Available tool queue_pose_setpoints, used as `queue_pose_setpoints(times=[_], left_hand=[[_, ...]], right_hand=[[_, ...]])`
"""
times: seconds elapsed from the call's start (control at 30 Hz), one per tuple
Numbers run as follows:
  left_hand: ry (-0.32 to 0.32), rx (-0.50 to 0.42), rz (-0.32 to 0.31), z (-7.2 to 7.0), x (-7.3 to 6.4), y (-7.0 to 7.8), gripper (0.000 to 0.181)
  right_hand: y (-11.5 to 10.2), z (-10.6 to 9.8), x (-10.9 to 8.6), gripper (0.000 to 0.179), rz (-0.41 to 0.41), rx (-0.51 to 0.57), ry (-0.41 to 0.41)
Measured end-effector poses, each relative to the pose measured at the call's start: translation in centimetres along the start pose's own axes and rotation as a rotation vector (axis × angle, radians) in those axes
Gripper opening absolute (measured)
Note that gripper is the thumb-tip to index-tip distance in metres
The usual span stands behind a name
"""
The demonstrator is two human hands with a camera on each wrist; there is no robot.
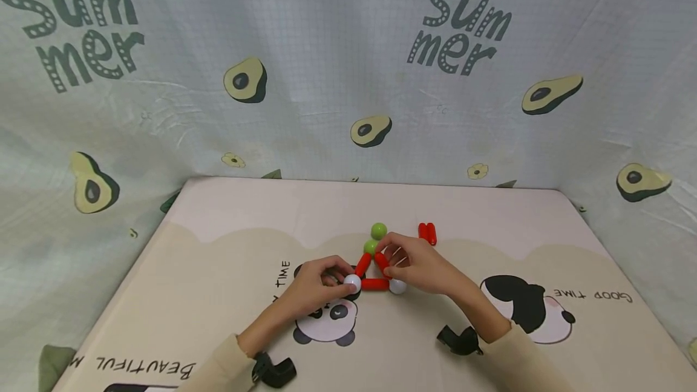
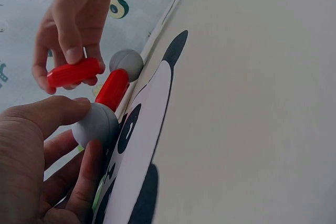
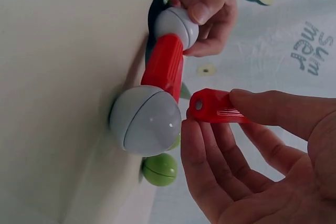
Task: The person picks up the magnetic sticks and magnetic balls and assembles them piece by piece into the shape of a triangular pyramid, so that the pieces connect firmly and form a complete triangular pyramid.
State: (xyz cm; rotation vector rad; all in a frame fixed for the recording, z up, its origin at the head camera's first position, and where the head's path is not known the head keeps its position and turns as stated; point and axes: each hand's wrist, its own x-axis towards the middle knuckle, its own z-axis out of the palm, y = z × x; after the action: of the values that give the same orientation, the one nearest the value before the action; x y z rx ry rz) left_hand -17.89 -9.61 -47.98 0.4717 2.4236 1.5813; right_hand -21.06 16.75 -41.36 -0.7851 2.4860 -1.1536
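A pale, creased cloth (image 1: 310, 29) hangs behind the worktop (image 1: 201, 301) and past its left and right sides. Above the worktop's far edge it shows dotted "Summer" lettering (image 1: 453, 53) twice, avocado halves (image 1: 246, 80) and small yellow flowers (image 1: 477, 171). The worktop's beige surface has a pinkish scalloped band (image 1: 305, 198) along its far edge, a panda face (image 1: 327, 322) near its middle, upside-down "Good time" lettering (image 1: 592, 295) at its right and "Beautiful" (image 1: 146, 365) at its near left.
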Motion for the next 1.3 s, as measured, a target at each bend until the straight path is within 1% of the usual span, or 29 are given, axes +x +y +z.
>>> queue_pose_setpoints(times=[0.23,0.4,0.5,0.8,1.03,1.3], left_hand=[[0.006,0.002,0.017,0.0,0.0,0.1,0.026],[0.008,-0.003,-0.001,0.0,0.0,0.1,0.025],[0.006,-0.005,-0.008,0.0,0.0,0.2,0.024],[0.005,0.002,0.026,-0.1,0.0,0.1,0.026],[0.002,0.006,0.024,0.0,0.0,-0.1,0.027],[-0.004,-0.018,0.024,0.0,-0.1,0.2,0.029]], right_hand=[[0.3,0.2,0.1,0.031,0.000,-0.026,-0.010],[0.5,0.2,0.1,0.028,-0.005,-0.045,-0.016],[0.6,0.1,0.1,0.028,-0.008,-0.046,-0.020],[0.6,-0.1,0.1,0.027,-0.004,-0.050,-0.025],[0.7,-0.4,0.0,0.027,0.001,-0.061,-0.017],[1.2,-0.5,0.2,0.027,0.016,-0.046,-0.015]])
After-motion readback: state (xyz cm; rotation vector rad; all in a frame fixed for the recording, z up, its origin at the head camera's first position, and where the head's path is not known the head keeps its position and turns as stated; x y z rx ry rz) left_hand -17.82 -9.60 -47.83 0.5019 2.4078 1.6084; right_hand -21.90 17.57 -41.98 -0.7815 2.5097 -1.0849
